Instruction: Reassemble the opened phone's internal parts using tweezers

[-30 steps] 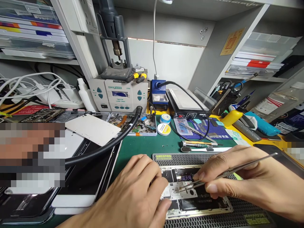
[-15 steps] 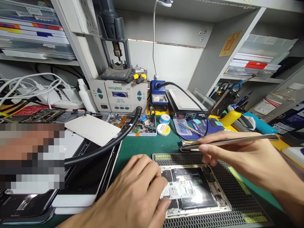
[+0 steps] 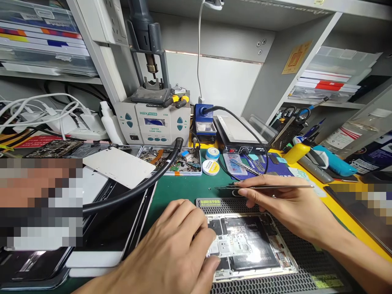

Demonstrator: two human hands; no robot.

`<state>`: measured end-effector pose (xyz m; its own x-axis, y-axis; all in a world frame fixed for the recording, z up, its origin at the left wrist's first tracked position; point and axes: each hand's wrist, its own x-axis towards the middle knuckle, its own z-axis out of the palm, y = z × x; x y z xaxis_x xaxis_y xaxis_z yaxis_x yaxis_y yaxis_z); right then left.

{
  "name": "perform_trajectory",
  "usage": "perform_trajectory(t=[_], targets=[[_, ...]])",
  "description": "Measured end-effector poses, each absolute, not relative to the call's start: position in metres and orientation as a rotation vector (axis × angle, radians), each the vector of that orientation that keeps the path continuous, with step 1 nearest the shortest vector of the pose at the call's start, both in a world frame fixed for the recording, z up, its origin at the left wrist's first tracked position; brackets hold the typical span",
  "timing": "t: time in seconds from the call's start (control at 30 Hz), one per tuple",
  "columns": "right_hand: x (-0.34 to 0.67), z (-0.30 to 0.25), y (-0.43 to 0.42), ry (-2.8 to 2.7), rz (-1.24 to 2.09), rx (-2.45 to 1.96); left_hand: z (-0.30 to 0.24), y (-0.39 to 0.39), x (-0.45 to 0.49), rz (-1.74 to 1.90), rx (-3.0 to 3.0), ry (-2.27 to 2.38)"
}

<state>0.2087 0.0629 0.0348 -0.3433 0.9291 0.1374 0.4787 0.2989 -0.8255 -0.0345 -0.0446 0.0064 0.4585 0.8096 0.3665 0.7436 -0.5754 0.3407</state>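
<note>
An opened phone (image 3: 248,249) with its back off lies on a black perforated mat (image 3: 294,228) near the bench's front edge. My left hand (image 3: 171,253) rests curled on the phone's left end, fingertips pressing its frame. Behind the phone, my right hand (image 3: 281,204) pinches metal tweezers (image 3: 263,187) and holds them level just above the green bench mat (image 3: 183,188). The tweezers' tips point left and nothing shows between them.
A hot-air station (image 3: 153,118) stands at the back with its black hose (image 3: 137,188) running left. A parts tray (image 3: 171,159), two solder-paste tins (image 3: 211,163), a blue solder stand (image 3: 203,122) and a heating plate (image 3: 239,130) sit behind. Stacked phones and panels (image 3: 101,228) lie left; tools (image 3: 321,159) right.
My right hand lifted the tweezers off the phone's board and carried them back and left, lowering them toward the green mat behind the phone. My left hand stayed put.
</note>
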Motion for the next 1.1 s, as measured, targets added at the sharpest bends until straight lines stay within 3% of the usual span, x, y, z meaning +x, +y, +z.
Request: perform_trajectory(t=[1.1], targets=[[0.2096,0.0429,0.0602,-1.976,0.896,-1.34,0.0096,-0.0402,-0.0344,0.745,2.583,1.356]])
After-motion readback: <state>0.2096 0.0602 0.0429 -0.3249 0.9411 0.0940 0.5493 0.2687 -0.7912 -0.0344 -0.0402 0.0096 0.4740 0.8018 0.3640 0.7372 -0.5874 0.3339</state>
